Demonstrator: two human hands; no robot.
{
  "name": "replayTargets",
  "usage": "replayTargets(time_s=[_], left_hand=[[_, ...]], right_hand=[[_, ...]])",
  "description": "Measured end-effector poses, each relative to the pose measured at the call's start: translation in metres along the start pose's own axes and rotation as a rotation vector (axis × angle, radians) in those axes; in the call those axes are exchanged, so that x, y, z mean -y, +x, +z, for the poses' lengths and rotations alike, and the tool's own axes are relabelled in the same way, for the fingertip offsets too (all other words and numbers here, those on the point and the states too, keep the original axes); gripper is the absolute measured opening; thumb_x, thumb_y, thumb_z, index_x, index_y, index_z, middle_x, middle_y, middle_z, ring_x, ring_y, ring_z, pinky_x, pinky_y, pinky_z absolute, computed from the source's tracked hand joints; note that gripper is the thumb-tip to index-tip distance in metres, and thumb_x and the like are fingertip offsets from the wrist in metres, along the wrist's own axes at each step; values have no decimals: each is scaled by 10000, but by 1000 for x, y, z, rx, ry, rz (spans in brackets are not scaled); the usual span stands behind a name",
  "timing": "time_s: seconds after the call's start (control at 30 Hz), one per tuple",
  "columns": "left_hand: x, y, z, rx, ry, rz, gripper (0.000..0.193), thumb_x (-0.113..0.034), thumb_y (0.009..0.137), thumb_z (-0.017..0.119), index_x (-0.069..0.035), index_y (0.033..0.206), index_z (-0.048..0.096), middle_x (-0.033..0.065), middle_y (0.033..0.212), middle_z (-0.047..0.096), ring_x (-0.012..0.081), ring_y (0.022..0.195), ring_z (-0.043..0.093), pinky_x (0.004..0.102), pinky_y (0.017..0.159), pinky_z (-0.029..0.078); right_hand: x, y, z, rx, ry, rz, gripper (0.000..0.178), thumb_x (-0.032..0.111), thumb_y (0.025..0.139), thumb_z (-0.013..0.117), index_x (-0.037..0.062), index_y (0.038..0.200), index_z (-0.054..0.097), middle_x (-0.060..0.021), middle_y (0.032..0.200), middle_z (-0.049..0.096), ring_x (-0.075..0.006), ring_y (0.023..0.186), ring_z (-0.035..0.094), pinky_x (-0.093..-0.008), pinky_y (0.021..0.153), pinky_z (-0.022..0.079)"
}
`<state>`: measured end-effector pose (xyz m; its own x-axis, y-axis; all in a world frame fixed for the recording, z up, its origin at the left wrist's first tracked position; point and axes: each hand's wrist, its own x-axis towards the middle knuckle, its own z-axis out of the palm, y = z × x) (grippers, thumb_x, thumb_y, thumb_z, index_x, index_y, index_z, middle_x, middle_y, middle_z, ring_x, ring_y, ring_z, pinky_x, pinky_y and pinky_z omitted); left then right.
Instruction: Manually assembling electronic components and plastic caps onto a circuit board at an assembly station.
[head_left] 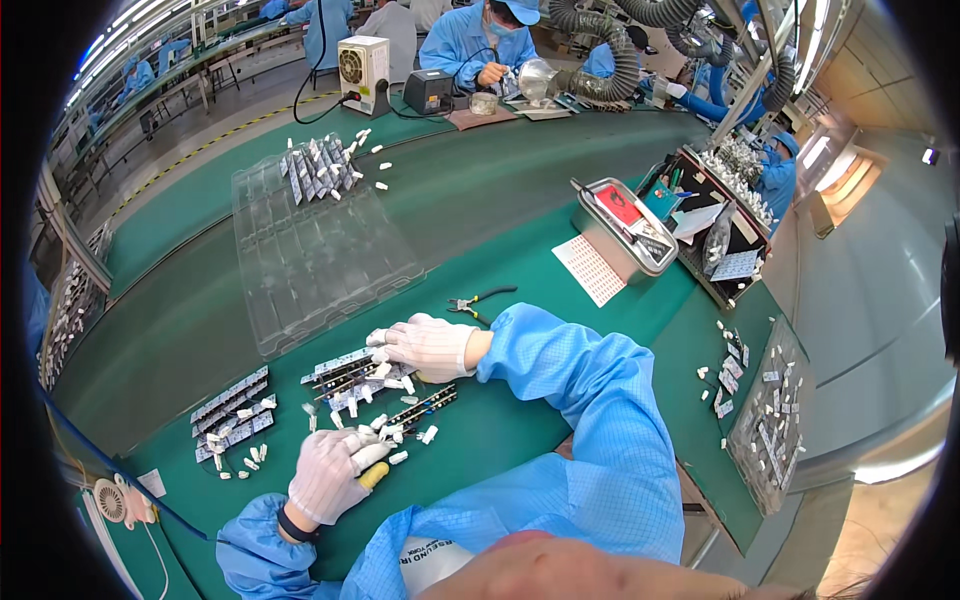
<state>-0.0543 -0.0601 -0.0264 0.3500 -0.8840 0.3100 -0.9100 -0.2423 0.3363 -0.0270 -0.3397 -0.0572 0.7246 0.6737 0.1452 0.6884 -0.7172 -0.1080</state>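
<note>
My left hand (330, 475), in a white glove with a yellow cover on one fingertip, is closed at the end of a dark narrow circuit board strip (428, 404). White plug connectors on short wires lie around its fingertips. Farther off, my right hand (430, 346), also gloved, bends its fingers over a group of circuit board strips (340, 367) and appears to grip one at the edge; its fingertips are partly hidden. Loose white connectors (350, 405) hang from these strips. Left of both hands lies another stack of strips (232, 410) with connectors.
Cutting pliers (482, 302) lie beyond my right hand. A clear plastic tray (310, 270) holds more strips (322, 168) at its far end. A metal box (625, 235) and a dark bin (735, 235) stand at right, with another loaded tray (770, 420). A co-worker (480, 45) sits opposite.
</note>
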Motion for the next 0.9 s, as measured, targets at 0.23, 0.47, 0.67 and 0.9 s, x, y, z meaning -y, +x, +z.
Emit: replayTargets(time_s=[0.23, 0.47, 0.67, 0.9], left_hand=[[4, 5, -39, -230, -225, -139, 120, -61, 684, 672, -114, 792, 669, 77, 773, 672, 237, 650, 645, 318, 559, 492], [20, 11, -43, -382, -286, -206, 214, 47, 743, 612, -85, 901, 671, 102, 807, 664, 166, 608, 628, 253, 537, 486], [46, 5, -32, -522, -339, -348, 539, -351, 849, 621, -10, 1246, 487, 196, 1274, 509, 309, 1115, 536, 360, 919, 437], [39, 0, -29, -297, -1667, -470, 853, -630, 876, 414, 11, 1417, 254, 181, 1117, 597, 284, 1006, 594, 390, 909, 430]], right_hand=[[-19, -2, -44, 48, 582, -88, 698, 170, 646, 758, 63, 1281, 489, -160, 1288, 502, -356, 1212, 453, -428, 1010, 383], [-21, 6, -8, 103, -68, 411, 147, 160, 778, 608, 127, 904, 676, -61, 1061, 619, -261, 948, 603, -387, 785, 479], [-15, 3, -16, -354, 391, 408, 162, -47, 734, 550, 52, 848, 609, -109, 912, 636, -285, 858, 616, -354, 762, 489], [28, 4, -54, -447, 859, 391, 98, -19, 786, 588, 35, 858, 629, -107, 928, 640, -203, 846, 601, -283, 662, 483]])
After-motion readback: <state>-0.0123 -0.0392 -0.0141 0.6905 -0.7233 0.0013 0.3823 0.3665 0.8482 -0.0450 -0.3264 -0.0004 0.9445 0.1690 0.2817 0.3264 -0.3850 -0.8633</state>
